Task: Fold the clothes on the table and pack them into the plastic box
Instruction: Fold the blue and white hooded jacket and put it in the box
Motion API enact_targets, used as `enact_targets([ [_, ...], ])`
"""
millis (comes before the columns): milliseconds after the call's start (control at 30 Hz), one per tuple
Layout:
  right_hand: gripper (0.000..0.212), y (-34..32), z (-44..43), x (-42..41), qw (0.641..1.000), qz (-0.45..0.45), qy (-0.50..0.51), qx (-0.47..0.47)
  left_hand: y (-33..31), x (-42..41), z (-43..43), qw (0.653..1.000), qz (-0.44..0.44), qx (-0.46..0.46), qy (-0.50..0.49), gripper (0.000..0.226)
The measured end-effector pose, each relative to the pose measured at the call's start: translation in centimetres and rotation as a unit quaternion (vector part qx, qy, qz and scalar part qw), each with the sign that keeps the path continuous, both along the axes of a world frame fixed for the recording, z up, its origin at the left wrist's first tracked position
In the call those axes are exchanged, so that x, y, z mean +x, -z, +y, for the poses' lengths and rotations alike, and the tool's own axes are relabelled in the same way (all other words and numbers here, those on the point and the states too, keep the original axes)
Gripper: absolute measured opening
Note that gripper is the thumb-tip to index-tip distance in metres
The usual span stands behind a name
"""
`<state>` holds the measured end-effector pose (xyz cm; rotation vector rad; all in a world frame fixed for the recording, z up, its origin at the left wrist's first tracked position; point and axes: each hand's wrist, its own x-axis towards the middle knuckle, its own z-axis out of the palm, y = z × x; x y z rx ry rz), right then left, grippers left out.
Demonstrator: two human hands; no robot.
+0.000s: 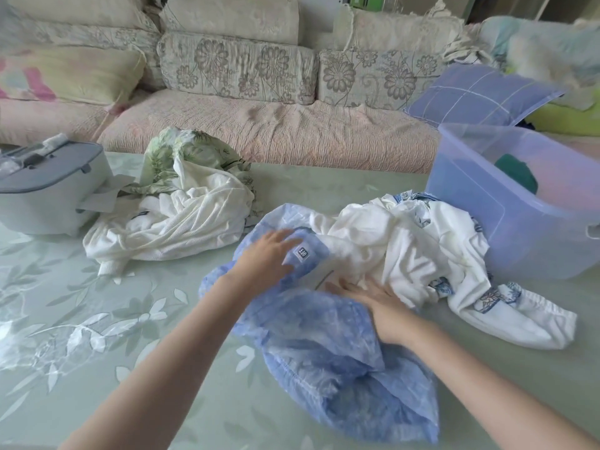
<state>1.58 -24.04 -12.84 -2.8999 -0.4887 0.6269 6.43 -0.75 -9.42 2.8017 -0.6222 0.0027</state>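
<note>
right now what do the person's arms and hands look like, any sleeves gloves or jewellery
Both arms are bare from the frame edge to the wrist, with no sleeves in view. The left hand and right hand wear no gloves. No watch, bracelet or ring shows, though motion blur softens the fingers.

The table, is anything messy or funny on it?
Nothing broken or spilled. The clothes are just crumpled, unfolded heaps: a white pile at left, and a blue garment lying inside out, its size tag showing.
</note>
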Motion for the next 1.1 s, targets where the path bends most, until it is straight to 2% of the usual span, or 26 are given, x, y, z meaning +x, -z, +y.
enact_targets([
  [67, 0.075, -0.3, -0.9, 0.4, 0.997, 0.017, -0.070, 0.021, 1.8, 0.5, 0.2, 0.994, 0.101, 0.020, 0.037, 0.070],
  [133, 0.085, -0.4, -2.0, 0.8, 0.994, 0.050, -0.093, 0.040, 3.5, 0.5, 1.2, 0.984, 0.172, 0.050, -0.017, 0.088],
  [200, 0.082, -0.6, -2.5, 1.1, 0.992, 0.048, -0.110, 0.041, 4.7, -0.3, 2.0, 0.967, 0.196, 0.137, -0.089, 0.096],
  [267, 0.079, -1.4, -2.7, 1.7, 0.995, 0.011, -0.102, 0.003, 5.1, -1.7, 2.4, 0.945, 0.216, 0.225, -0.099, 0.088],
  [367, 0.078, -2.4, -3.0, 3.1, 0.994, -0.089, -0.039, -0.057, 3.6, -5.5, 1.3, 0.925, 0.239, 0.288, -0.069, 0.061],
  [433, 0.075, -1.9, -2.8, 4.3, 0.982, -0.168, -0.035, -0.084, 2.2, -7.6, 0.5, 0.913, 0.259, 0.303, -0.086, 0.065],
  [533, 0.071, -1.0, -1.9, 5.2, 0.978, -0.182, -0.044, -0.087, 0.0, -8.6, 0.1, 0.911, 0.257, 0.319, -0.051, 0.057],
  [600, 0.058, -1.0, -1.4, 4.8, 0.983, -0.175, -0.034, -0.040, -1.4, -7.8, 0.7, 0.940, 0.230, 0.239, -0.077, 0.052],
  [667, 0.044, -1.8, -1.3, 3.9, 0.978, -0.187, 0.054, 0.080, -2.4, -6.1, 1.4, 0.977, 0.102, 0.125, -0.139, 0.041],
  [733, 0.039, -2.5, -1.5, 3.7, 0.945, -0.215, 0.134, 0.206, -2.2, -3.4, 2.0, 0.981, -0.046, 0.007, -0.189, 0.039],
  [767, 0.037, -2.7, -1.7, 3.9, 0.930, -0.248, 0.151, 0.224, -1.7, -2.1, 2.2, 0.978, -0.077, -0.034, -0.193, 0.049],
  [833, 0.037, -2.7, -1.9, 4.9, 0.916, -0.307, 0.161, 0.202, -0.9, -0.2, 2.0, 0.980, -0.032, -0.041, -0.194, 0.077],
  [900, 0.043, -2.8, -1.6, 5.6, 0.928, -0.312, 0.158, 0.131, 0.3, 1.0, 1.9, 0.975, 0.055, -0.018, -0.215, 0.084],
  [967, 0.051, -2.7, -1.0, 5.8, 0.940, -0.308, 0.142, 0.048, 1.7, 1.4, 2.1, 0.968, 0.078, -0.028, -0.237, 0.065],
  [1033, 0.053, -2.4, -0.5, 5.8, 0.947, -0.298, 0.120, 0.008, 2.1, 1.4, 3.0, 0.965, 0.020, -0.059, -0.256, 0.041],
  [1100, 0.039, -1.9, -0.4, 5.8, 0.955, -0.276, 0.109, -0.001, 1.6, 1.3, 4.5, 0.952, -0.046, -0.114, -0.280, 0.027],
])
